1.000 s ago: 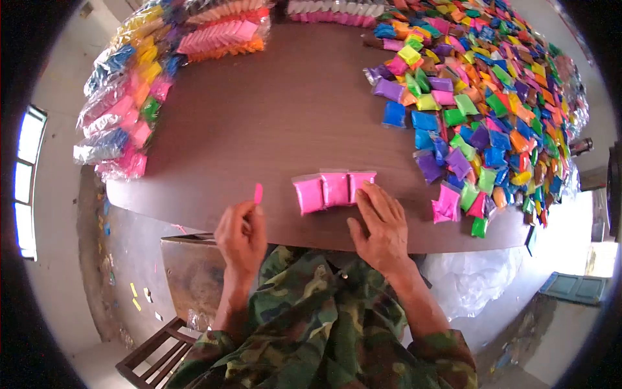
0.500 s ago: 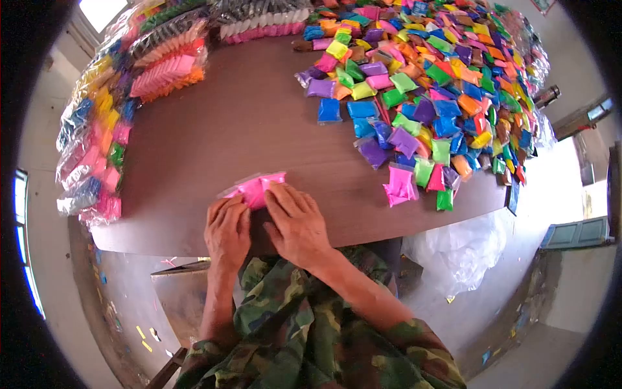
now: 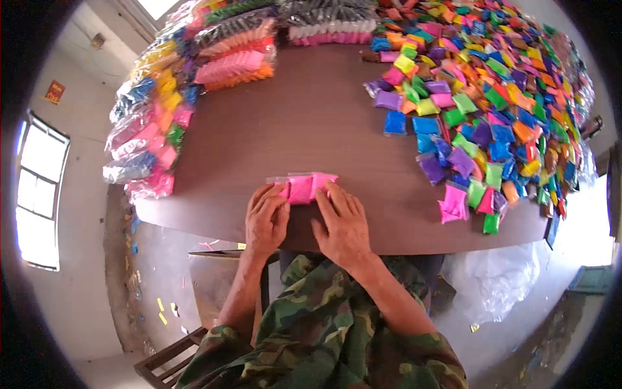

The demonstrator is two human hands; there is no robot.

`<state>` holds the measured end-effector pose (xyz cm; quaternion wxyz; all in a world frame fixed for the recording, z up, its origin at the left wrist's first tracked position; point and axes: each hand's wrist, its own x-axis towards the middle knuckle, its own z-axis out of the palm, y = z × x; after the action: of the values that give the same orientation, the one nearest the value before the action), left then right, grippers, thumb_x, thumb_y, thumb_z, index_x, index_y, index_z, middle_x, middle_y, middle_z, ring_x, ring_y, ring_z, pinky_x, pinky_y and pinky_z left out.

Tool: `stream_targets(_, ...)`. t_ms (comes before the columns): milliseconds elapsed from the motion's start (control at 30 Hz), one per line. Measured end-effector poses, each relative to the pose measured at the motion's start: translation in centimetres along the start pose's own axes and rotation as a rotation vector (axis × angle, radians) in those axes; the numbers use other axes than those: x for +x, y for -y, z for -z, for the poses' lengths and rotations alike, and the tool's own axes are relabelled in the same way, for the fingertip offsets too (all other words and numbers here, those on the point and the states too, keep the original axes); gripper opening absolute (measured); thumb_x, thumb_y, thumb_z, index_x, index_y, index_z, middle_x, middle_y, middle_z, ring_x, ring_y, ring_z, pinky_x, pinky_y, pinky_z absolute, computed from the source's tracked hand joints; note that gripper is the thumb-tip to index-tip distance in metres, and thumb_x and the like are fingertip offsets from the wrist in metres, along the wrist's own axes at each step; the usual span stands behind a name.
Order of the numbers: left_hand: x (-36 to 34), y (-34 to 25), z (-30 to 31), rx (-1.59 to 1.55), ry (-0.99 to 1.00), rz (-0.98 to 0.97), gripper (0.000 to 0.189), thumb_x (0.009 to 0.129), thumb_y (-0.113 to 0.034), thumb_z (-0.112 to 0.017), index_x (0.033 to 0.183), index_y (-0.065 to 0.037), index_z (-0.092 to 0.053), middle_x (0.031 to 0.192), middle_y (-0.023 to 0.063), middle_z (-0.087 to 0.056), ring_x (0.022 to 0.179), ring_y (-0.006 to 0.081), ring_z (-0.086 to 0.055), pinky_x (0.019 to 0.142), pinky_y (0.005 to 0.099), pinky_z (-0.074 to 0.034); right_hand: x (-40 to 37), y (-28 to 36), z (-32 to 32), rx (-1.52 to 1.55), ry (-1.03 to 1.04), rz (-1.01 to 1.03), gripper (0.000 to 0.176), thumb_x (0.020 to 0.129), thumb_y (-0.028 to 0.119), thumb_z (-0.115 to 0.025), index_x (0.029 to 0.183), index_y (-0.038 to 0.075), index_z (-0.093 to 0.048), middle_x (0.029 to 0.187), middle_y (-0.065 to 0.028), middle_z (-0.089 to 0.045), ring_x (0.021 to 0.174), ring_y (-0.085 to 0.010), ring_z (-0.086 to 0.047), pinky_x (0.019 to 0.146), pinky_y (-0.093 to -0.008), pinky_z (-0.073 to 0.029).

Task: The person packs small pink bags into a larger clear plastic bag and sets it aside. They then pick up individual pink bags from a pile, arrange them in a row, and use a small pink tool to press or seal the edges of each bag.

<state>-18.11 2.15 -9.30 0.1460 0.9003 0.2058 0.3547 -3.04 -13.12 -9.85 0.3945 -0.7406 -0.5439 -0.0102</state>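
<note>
Several small pink packets (image 3: 300, 190) in clear film lie side by side in a short row near the front edge of the table. The fingers of my left hand (image 3: 265, 223) are curled over the row's left end, with the thumb tucked close. At the other end, my right hand (image 3: 345, 227) has its fingertips pressed on the packets and its thumb held lower, off to the side. Fingers cover both ends of the row, so the exact number of packets cannot be made out.
A big heap of loose coloured packets (image 3: 499, 129) covers the table's right side. Bagged rows of packets (image 3: 155, 139) line the left edge, and more stacked rows (image 3: 236, 65) stand at the back. The brown tabletop (image 3: 285, 117) lies between them. Clear plastic (image 3: 505, 279) sits below on the right.
The camera view has turned left, so everything appears further right. The pink packets look straighter and flatter between my hands, which stay at both ends of them.
</note>
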Motion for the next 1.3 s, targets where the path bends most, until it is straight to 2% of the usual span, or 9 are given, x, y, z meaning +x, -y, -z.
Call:
stream_targets(133, -1.1, -0.2, 0.7, -0.016, -0.141, 0.173, 0.006, 0.097, -0.005, -0.073, 0.100, -0.001, -0.070, 0.125, 0.0169, -0.075, 0.120, 0.0398, -0.069, 0.105, 0.0485, -0.054, -0.2, 0.0, 0.0, 0.001, 0.023, 0.000, 0.059, 0.091, 0.018, -0.078, 0.145, 0.002, -0.061, 0.156, -0.0193, -0.053, 0.141, -0.0383, -0.055, 0.119, -0.0532, -0.042)
stream_targets(333, -1.5, -0.6, 0.5, 0.079, -0.037, 0.191, 0.011, 0.097, -0.005, -0.075, 0.106, -0.001, -0.071, 0.125, 0.0158, -0.076, 0.115, 0.0358, -0.071, 0.100, 0.0446, -0.056, -0.2, -0.1, -0.2, -0.033, 0.018, 0.003, 0.055, 0.091, 0.018, -0.078, 0.142, 0.003, -0.064, 0.155, -0.0172, -0.054, 0.141, -0.0361, -0.055, 0.118, -0.0521, -0.043)
stream_targets(533, -0.4, 0.0, 0.0, 0.107, -0.059, 0.268, 0.010, 0.095, -0.006, -0.077, 0.103, -0.001, -0.072, 0.125, 0.0155, -0.076, 0.116, 0.0349, -0.071, 0.100, 0.0446, -0.056, 0.6, -0.1, -0.2, -0.092, 0.027, 0.041, 0.051, 0.091, 0.018, -0.077, 0.138, 0.003, -0.067, 0.152, -0.0152, -0.056, 0.139, -0.0339, -0.056, 0.113, -0.0511, -0.045)
stream_targets(667, -1.0, 0.3, -0.4, 0.147, -0.116, 0.182, 0.010, 0.094, -0.008, -0.077, 0.102, -0.005, -0.073, 0.127, 0.0109, -0.076, 0.117, 0.0362, -0.069, 0.099, 0.0462, -0.056, 0.9, -0.1, -0.1, -0.133, 0.026, 0.094, 0.051, 0.090, 0.018, -0.077, 0.137, 0.002, -0.067, 0.151, -0.0151, -0.056, 0.138, -0.0334, -0.056, 0.110, -0.0505, -0.046)
stream_targets(767, -1.0, -0.8, 0.0, 0.118, -0.171, 0.091, 0.010, 0.092, -0.006, -0.078, 0.101, -0.005, -0.073, 0.127, 0.0097, -0.075, 0.120, 0.0363, -0.068, 0.103, 0.0477, -0.054, 0.8, 0.1, 0.1, -0.110, 0.035, 0.086, 0.051, 0.090, 0.018, -0.077, 0.138, 0.002, -0.066, 0.150, -0.0153, -0.057, 0.138, -0.0336, -0.056, 0.110, -0.0508, -0.045)
stream_targets(900, -1.5, -1.7, -0.3, 0.095, -0.054, 0.036, 0.013, 0.090, -0.003, -0.078, 0.101, -0.006, -0.074, 0.129, 0.0084, -0.074, 0.127, 0.0333, -0.066, 0.108, 0.0471, -0.050, 0.8, 0.1, 0.1, -0.062, -0.014, 0.054, 0.052, 0.087, 0.014, -0.079, 0.137, 0.004, -0.067, 0.147, -0.0143, -0.060, 0.133, -0.0342, -0.061, 0.108, -0.0498, -0.048)
stream_targets(1000, -1.4, -1.6, -0.6, 0.133, -0.004, 0.041, 0.017, 0.088, -0.003, -0.080, 0.105, -0.007, -0.075, 0.130, 0.0068, -0.074, 0.129, 0.0310, -0.065, 0.109, 0.0479, -0.049, 0.6, -0.3, -0.1, 0.002, -0.004, 0.026, 0.051, 0.090, 0.016, -0.076, 0.139, 0.004, -0.065, 0.149, -0.0159, -0.058, 0.137, -0.0345, -0.058, 0.113, -0.0517, -0.045)
stream_targets(1300, -0.7, -1.5, -0.7, 0.212, 0.017, 0.072, 0.020, 0.090, -0.004, -0.080, 0.109, -0.008, -0.075, 0.130, 0.0052, -0.074, 0.129, 0.0299, -0.065, 0.110, 0.0478, -0.048, 1.0, -0.3, -0.5, -0.013, 0.003, 0.052, 0.051, 0.092, 0.015, -0.076, 0.141, 0.004, -0.064, 0.152, -0.0168, -0.057, 0.137, -0.0346, -0.058, 0.113, -0.0504, -0.044)
